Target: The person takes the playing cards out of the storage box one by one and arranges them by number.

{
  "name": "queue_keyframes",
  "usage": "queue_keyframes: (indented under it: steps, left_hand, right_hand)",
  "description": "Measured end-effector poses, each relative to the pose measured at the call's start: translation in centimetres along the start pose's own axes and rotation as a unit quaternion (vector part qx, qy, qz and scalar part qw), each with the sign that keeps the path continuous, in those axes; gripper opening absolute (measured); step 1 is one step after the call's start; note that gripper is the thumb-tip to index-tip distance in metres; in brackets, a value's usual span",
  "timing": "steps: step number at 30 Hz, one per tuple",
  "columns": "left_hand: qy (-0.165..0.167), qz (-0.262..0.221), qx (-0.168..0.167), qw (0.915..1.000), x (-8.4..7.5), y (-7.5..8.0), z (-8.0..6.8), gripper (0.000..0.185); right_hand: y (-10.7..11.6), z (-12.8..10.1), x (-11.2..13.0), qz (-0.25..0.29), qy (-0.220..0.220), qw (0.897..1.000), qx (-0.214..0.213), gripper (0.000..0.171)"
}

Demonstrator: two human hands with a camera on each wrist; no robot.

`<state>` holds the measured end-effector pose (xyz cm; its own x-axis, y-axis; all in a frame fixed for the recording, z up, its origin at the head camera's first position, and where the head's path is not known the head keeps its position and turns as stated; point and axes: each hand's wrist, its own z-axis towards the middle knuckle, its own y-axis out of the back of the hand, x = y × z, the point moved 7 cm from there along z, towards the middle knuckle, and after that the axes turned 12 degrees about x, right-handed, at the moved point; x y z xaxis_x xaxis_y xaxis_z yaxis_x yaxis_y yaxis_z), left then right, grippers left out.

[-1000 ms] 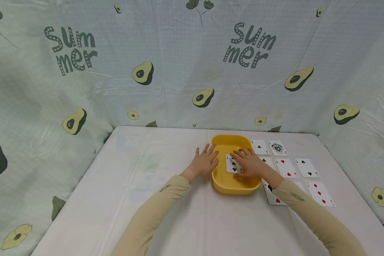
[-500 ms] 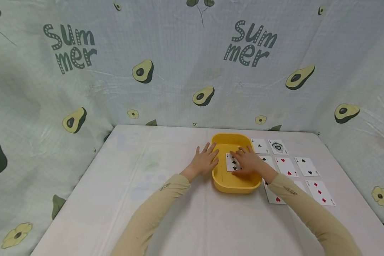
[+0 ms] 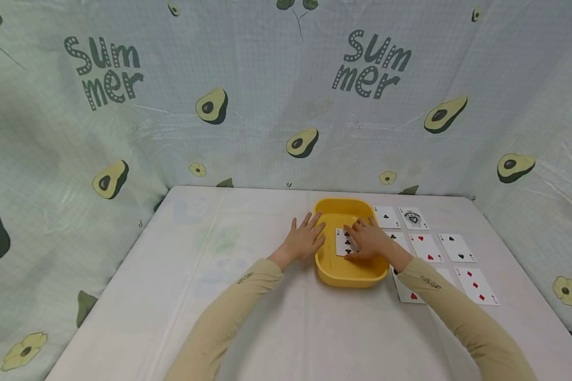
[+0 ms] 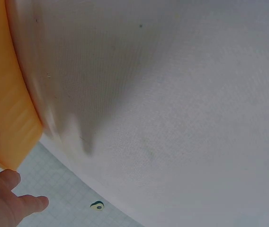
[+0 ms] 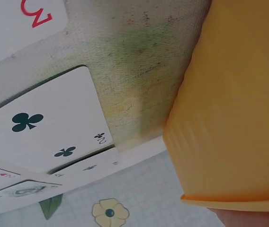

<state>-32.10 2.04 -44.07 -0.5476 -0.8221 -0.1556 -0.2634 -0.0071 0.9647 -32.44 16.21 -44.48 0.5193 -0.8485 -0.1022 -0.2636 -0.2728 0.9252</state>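
A yellow plastic tray (image 3: 345, 278) stands right of the table's middle. Inside it lies a clubs playing card (image 3: 340, 243), partly covered by my right hand (image 3: 374, 243). That hand's thumb and fingers are bent at opposite edges of the card, pinching it. Spread wide, my left hand (image 3: 302, 243) rests at the tray's left rim; in the left wrist view its fingers (image 4: 9, 178) are beside the yellow wall (image 4: 6, 94). The right wrist view shows the tray's outer side (image 5: 229, 104), and the card inside is hidden there.
Right of the tray, several face-up cards lie in rows: a two of clubs (image 5: 28, 120), a hearts card (image 3: 426, 248), a spades card (image 3: 457, 248), a three of diamonds (image 3: 476, 286). My right forearm (image 3: 457, 312) passes over some. A printed cloth (image 3: 248, 63) hangs behind the table.
My right hand's thumb and fingers have drawn in slightly on the clubs card. The tray and my left hand have stayed put.
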Motion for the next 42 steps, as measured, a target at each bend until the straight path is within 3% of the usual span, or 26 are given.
queue_keyframes:
  steps: [17,26,34,36,42]
  left_hand:
    - [0.002,-0.007,0.004,1.0,0.0,0.1,-0.1,0.048]
    - [0.001,-0.006,-0.002,1.0,0.0,0.2,0.0,0.048]
    - [-0.005,-0.02,-0.001,0.9998,0.1,0.1,0.0,0.048]
    - [-0.016,-0.024,-0.013,0.9995,0.5,-0.6,0.8,0.05]
    - [-0.018,-0.027,-0.017,0.9993,0.7,-0.9,1.1,0.051]
  right_hand:
    - [0.0,0.4,-0.5,0.03,0.013,0.999,0.023,0.083]
    - [0.6,0.2,-0.5,0.011,0.013,0.999,-0.029,0.086]
    - [1.4,-0.7,-0.5,0.029,0.006,0.997,-0.073,0.087]
    - [1.7,-1.1,-0.5,0.03,0.002,0.996,-0.082,0.087]
    - [2.1,-2.0,-0.6,0.024,0.001,0.995,-0.094,0.089]
